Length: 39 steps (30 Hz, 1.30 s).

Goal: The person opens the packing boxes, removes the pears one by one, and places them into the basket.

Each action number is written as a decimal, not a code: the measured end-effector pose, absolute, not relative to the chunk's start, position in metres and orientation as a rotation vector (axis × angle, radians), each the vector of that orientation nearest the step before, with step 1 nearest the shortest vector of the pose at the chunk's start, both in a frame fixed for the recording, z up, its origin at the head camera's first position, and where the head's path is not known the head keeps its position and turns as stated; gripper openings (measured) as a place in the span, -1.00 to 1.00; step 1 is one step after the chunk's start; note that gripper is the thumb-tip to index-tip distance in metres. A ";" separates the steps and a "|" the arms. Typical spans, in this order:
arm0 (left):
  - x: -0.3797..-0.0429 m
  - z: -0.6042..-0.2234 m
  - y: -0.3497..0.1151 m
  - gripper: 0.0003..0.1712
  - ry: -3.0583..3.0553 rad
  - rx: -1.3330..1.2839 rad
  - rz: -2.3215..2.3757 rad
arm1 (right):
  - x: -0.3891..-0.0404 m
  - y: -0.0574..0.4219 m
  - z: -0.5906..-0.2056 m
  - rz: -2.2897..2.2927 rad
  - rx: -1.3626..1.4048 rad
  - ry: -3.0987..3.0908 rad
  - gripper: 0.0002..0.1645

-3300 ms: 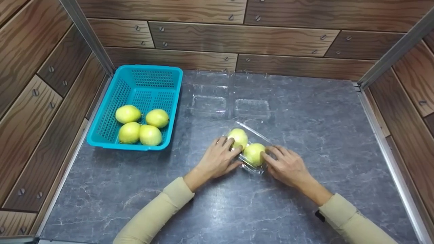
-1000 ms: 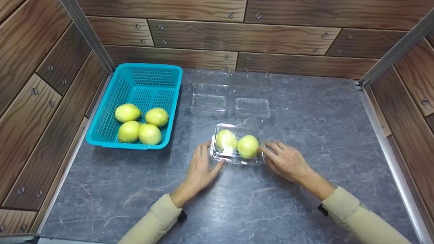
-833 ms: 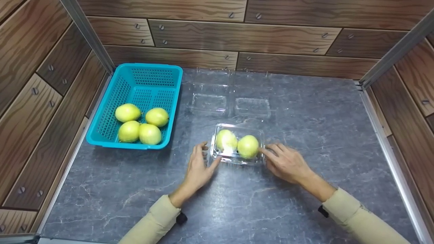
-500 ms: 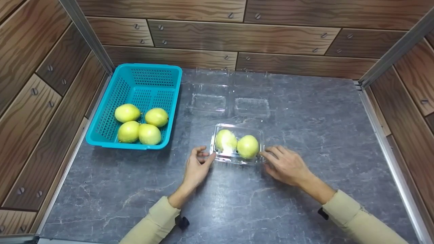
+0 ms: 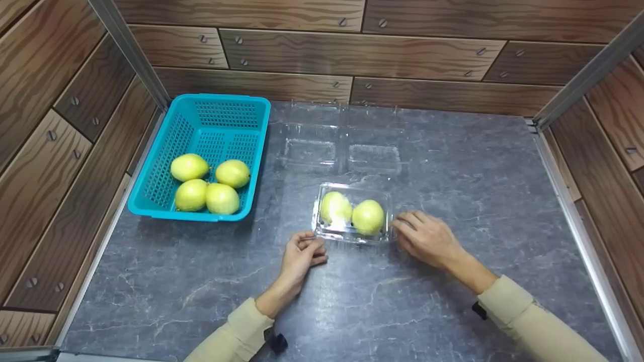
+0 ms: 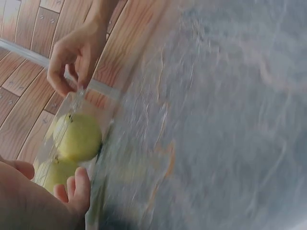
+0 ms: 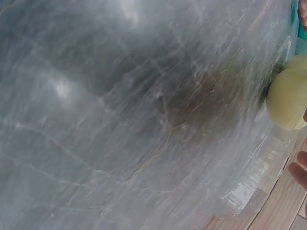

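In the head view, a transparent plastic clamshell container with two yellow-green fruits inside sits on the grey marbled surface, its lid lying over them. My left hand pinches its near left corner between thumb and index finger, the other fingers hanging loosely below. At the right side, my right hand has thumb and forefinger at the container's edge. The left wrist view shows the right hand with fingertips pinched together on that edge, beside a fruit. Only a few fingers show in the right wrist view.
A blue perforated basket holding several more yellow-green fruits stands at the left. Behind the container lie open transparent clamshells, hard to make out. Wood-patterned walls enclose the back and sides.
The container has been turned square and shifted slightly left, its lid now over the fruits. My left hand has slid from its left side to the near left corner. The right hand has barely moved.
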<state>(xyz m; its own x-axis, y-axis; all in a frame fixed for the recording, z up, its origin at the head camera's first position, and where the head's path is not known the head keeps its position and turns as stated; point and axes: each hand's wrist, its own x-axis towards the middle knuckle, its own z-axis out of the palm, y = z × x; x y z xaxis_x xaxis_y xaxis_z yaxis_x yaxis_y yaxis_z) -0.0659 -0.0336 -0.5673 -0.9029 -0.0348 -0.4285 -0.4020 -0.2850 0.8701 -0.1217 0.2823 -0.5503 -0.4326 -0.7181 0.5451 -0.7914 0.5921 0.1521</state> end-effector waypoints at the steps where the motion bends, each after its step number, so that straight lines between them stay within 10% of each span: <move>1: -0.066 -0.568 -0.032 -0.59 1.672 -0.554 2.297 | -0.123 0.283 -0.551 0.168 1.193 -2.249 -0.66; 39: -0.058 -0.583 0.037 -0.74 1.353 -0.613 2.595 | -0.152 0.287 -0.563 0.054 1.320 -2.034 -0.63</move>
<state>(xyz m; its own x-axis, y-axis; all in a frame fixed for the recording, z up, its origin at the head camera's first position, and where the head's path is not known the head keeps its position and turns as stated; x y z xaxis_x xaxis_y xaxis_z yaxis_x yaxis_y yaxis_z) -0.0578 0.0373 -0.5827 -0.9049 -0.0540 -0.4221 -0.3152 -0.5814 0.7501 -0.1525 0.2866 -0.5630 -0.2345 -0.7857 0.5724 -0.8152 0.4797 0.3245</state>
